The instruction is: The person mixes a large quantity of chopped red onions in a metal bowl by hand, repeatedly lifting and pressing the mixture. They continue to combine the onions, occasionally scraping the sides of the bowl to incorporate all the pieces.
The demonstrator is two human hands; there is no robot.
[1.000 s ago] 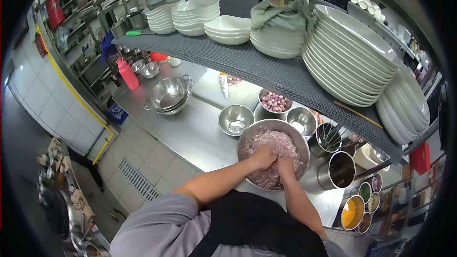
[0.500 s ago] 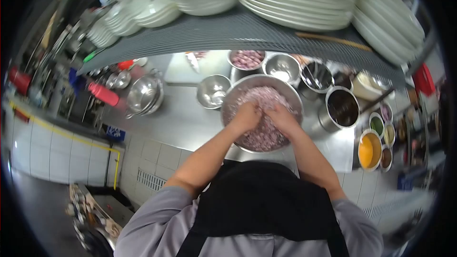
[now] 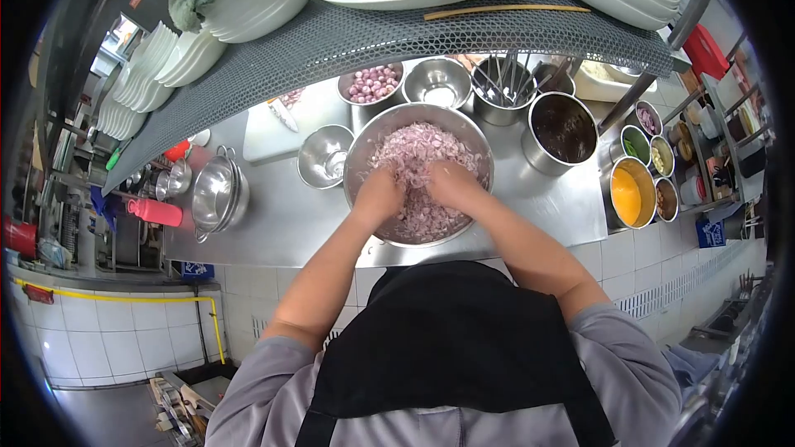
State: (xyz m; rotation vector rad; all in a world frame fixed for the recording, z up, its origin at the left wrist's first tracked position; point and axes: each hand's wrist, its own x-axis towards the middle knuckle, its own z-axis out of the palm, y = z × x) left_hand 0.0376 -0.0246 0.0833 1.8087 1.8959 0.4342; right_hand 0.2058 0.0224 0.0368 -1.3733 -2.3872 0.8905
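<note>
A large steel bowl (image 3: 483,136) holds a heap of chopped shallots (image 3: 422,145), pink and white. Both my hands are down inside it. My left hand (image 3: 382,196) reaches in from the lower left, its fingers curled into the pieces. On the other side, my right hand (image 3: 453,185) does the same, a short gap from the left one. Chopped bits lie between the two hands and cling about the fingers. The fingertips are buried in the shallots, so they do not show.
Behind stand whole shallots in a bowl (image 3: 371,83), an empty steel bowl (image 3: 437,84) and a pot with utensils (image 3: 501,91). A dark-filled pot (image 3: 563,128) is at right. Left are a small bowl (image 3: 325,157), a knife (image 3: 283,115) on a cutting board (image 3: 263,139), and colanders (image 3: 219,194). A plate shelf (image 3: 364,37) overhangs.
My view has shifted, so the bowl sits further left and higher. My hands have moved apart from each other and sunk their fingers into the chopped shallots.
</note>
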